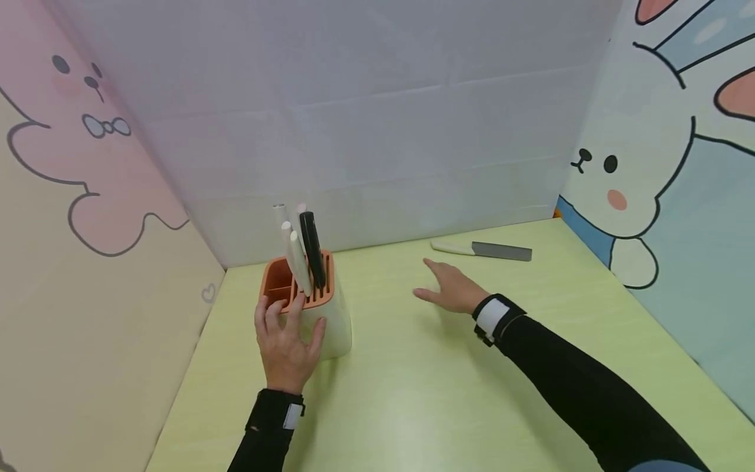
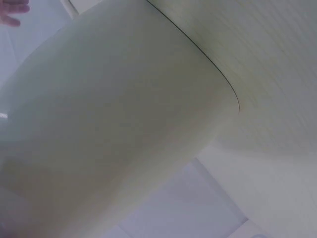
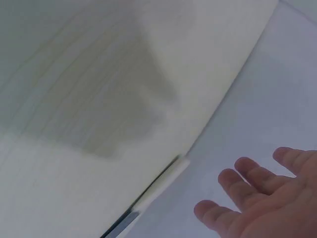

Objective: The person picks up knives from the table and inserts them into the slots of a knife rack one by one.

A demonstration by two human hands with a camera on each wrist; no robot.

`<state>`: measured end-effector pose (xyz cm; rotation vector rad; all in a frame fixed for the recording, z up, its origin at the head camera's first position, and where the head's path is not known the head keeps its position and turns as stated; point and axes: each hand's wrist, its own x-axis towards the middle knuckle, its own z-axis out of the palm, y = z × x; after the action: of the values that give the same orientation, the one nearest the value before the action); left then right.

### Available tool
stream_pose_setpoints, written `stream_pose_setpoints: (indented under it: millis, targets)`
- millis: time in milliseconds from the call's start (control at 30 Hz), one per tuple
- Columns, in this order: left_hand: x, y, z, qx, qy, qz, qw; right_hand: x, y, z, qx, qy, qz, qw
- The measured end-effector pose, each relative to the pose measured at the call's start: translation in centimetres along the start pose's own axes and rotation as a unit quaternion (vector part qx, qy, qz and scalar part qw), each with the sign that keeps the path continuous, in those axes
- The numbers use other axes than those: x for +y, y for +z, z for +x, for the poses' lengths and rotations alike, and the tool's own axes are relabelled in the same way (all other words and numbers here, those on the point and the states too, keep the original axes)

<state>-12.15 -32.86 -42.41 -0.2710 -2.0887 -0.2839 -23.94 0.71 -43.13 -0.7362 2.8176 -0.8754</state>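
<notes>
A pale knife block (image 1: 337, 328) with an orange top stands upright at the left of the table. Several white-handled pieces (image 1: 299, 262) and one black-handled one (image 1: 311, 242) stick up from it; what lies inside the slots is hidden. My left hand (image 1: 289, 351) holds the block at its near rim, fingertips over the edge and thumb spread on the front. The block's smooth wall (image 2: 109, 119) fills much of the left wrist view. My right hand (image 1: 453, 288) hovers above the table, fingers extended and holding nothing. Beyond it lies a knife (image 1: 501, 252) with a grey blade and cream handle.
The light yellow-green table (image 1: 401, 387) meets a pale back wall (image 1: 377, 164). Cartoon-printed panels (image 1: 118, 190) stand at the left and right sides. The loose knife lies near the table's back edge.
</notes>
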Motion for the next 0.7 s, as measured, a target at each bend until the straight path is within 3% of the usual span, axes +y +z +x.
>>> stream_pose_setpoints:
  millis: [200, 367, 533, 700]
  targets:
    - [0.0, 0.0, 0.0, -0.014, -0.005, 0.002, 0.9999, 8.4, -2.1, -1.5, 0.028, 0.099, -0.050, 0.9935]
    - [-0.5, -0.1, 0.1, -0.010, -0.009, 0.006, 0.9999, 13.5, -2.3, -0.6, 0.040, 0.153, -0.078, 0.9843]
    - [-0.5, 0.2, 0.2, -0.004, -0.001, -0.001, 1.0000, 16.5, -2.2, 0.0, 0.058, 0.196, -0.099, 0.9740]
    - [-0.1, 0.1, -0.2, -0.009, -0.006, -0.002, 0.9999, 17.5, -1.2, 0.8, 0.046, 0.217, -0.106, 0.9694]
